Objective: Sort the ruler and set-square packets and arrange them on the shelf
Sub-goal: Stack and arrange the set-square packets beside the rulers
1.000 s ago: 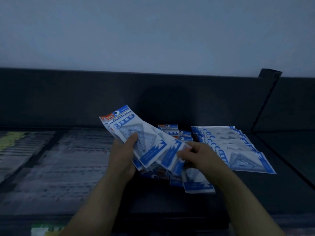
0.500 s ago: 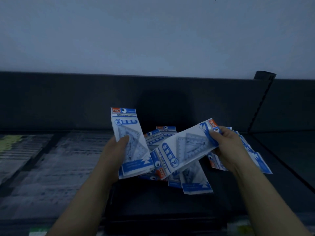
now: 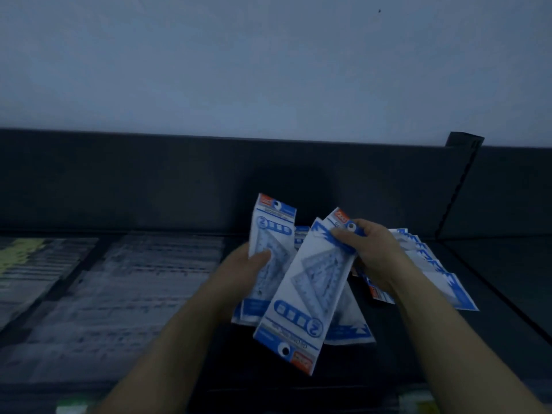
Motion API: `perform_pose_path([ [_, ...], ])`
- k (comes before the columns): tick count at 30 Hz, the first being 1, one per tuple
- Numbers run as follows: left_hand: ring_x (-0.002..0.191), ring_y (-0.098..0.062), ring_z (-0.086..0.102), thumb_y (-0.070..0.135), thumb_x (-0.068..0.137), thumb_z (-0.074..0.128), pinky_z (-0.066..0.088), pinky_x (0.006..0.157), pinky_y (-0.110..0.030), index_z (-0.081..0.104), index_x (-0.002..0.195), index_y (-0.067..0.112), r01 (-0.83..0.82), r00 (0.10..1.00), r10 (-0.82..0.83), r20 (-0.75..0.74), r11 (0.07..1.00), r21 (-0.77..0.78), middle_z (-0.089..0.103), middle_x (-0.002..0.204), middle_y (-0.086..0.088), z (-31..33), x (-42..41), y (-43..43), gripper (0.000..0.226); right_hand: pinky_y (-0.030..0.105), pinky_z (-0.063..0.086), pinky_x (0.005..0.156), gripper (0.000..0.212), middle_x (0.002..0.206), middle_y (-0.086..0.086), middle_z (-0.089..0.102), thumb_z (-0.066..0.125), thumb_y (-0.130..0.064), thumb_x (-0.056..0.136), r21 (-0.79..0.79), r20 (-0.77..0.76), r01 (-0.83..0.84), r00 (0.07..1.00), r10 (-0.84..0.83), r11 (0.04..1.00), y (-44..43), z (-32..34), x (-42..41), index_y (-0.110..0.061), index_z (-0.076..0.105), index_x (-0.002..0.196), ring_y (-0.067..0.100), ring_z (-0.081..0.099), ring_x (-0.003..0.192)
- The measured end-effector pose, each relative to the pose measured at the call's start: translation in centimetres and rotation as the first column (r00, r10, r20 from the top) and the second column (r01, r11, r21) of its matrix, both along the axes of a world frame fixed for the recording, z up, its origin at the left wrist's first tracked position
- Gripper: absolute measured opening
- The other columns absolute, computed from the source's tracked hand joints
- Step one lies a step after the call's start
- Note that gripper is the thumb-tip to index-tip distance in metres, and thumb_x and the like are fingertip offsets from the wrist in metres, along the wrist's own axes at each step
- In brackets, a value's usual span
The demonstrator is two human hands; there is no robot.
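Pale wall (image 3: pixel 268 70) fills the upper half of the frame, and below it a dark back panel (image 3: pixel 149 180) runs across behind a dark shelf (image 3: pixel 507 279). At the far left edge lie some yellow-green items (image 3: pixel 21 252), too blurred to identify. Right of them, clear ruler packets (image 3: pixel 134 288) lie in overlapping rows across the left third of the shelf.

Near the centre, the left hand (image 3: pixel 239 273) grips an upright packet (image 3: pixel 271 234) of set-squares by its left edge, thumb across the front, the blue header at the top. Just to its right and overlapping it, an inverted packet (image 3: pixel 301 309) hangs with its header and red tab at the bottom. The right hand (image 3: pixel 373 258) pinches the top edge of this one, fingers curled over it. A second packet (image 3: pixel 340 216) shows its red tab just behind that grip; whether the same fingers hold it I cannot tell. Under the inverted packet, 1 loose packet (image 3: pixel 355 324) lies flat on the shelf.

Behind the right hand, a fanned row (image 3: pixel 442 282) of set-square packets lies overlapped on the shelf, blue zigzag ends toward the right. At the upper right a slanted divider (image 3: pixel 460 186) rises from the shelf.
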State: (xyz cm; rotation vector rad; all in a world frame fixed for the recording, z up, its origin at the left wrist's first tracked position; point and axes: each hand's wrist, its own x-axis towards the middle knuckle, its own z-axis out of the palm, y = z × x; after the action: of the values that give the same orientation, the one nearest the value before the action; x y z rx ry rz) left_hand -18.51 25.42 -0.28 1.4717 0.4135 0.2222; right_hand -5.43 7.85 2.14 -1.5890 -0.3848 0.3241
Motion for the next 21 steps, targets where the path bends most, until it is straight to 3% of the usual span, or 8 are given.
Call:
perform_pose_path([
  [3,0.086,-0.026,0.072,0.029,0.091,0.062,0.059,0.074,-0.039,0.065,0.109,0.017,0.081,0.997,-0.081,0.007,0.994,-0.076,0.075,0.097,-0.008,0.2,0.6,-0.8,0.022,0.036,0.055,0.058,0.019,0.08,0.016,0.07,0.072,-0.017,0.083,-0.082,0.051,0.066,0.997,-0.062,0.994,1.5,-0.5,0.1,-0.002,0.065,0.09,0.023,0.067,0.064],
  [6,0.081,-0.019,0.073,0.008,0.079,0.075,0.058,0.06,-0.03,0.064,0.108,0.012,0.143,0.99,-0.143,-0.004,0.989,0.031,0.075,0.097,-0.008,-0.1,0.9,-1.3,0.032,0.053,0.056,0.075,0.03,0.089,0.019,0.071,0.078,-0.022,0.077,-0.085,-0.009,0.135,0.991,-0.136,0.987,2.4,-1.1,0.5,-0.002,0.065,0.093,0.036,0.069,0.083],
  [11,0.077,-0.017,0.073,0.006,0.08,0.074,0.057,0.056,-0.027,0.064,0.106,0.015,0.056,0.998,-0.057,-0.036,0.998,-0.004,0.075,0.095,-0.006,-1.2,0.9,-1.0,0.029,0.043,0.056,0.069,0.022,0.093,0.023,0.068,0.067,-0.014,0.087,0.0,-0.145,0.17,0.975,-0.169,0.985,2.3,-2.0,1.1,0.004,0.062,0.098,0.033,0.065,0.076],
  [15,0.076,-0.019,0.072,0.014,0.085,0.07,0.058,0.058,-0.03,0.066,0.097,0.018,-0.039,0.999,0.039,-0.019,0.999,0.0,0.075,0.092,-0.006,-1.4,0.4,0.3,0.014,0.027,0.044,0.049,0.012,0.078,0.017,0.061,0.057,-0.015,0.092,0.089,-0.118,0.307,0.948,-0.296,0.948,0.8,-1.6,1.9,-0.004,0.061,0.095,0.024,0.055,0.061],
  [18,0.075,-0.022,0.071,0.023,0.09,0.065,0.057,0.06,-0.033,0.066,0.095,0.02,-0.151,0.988,0.151,-0.012,0.988,0.01,0.074,0.088,-0.007,-1.3,-0.1,1.7,0.007,0.034,0.045,0.06,0.008,0.083,0.018,0.06,0.058,-0.016,0.092,0.187,-0.072,0.375,0.927,-0.368,0.908,-1.3,-0.6,3.0,-0.008,0.06,0.092,0.025,0.055,0.068],
  [21,0.072,-0.021,0.07,0.027,0.093,0.06,0.054,0.055,-0.029,0.064,0.104,0.018,-0.217,0.976,0.217,0.007,0.976,0.01,0.073,0.087,-0.007,-1.2,-0.2,2.4,0.014,0.038,0.047,0.064,0.009,0.086,0.019,0.061,0.057,-0.016,0.092,0.2,-0.028,0.321,0.946,-0.323,0.926,-3.0,0.3,3.2,-0.012,0.06,0.085,0.026,0.058,0.071],
])
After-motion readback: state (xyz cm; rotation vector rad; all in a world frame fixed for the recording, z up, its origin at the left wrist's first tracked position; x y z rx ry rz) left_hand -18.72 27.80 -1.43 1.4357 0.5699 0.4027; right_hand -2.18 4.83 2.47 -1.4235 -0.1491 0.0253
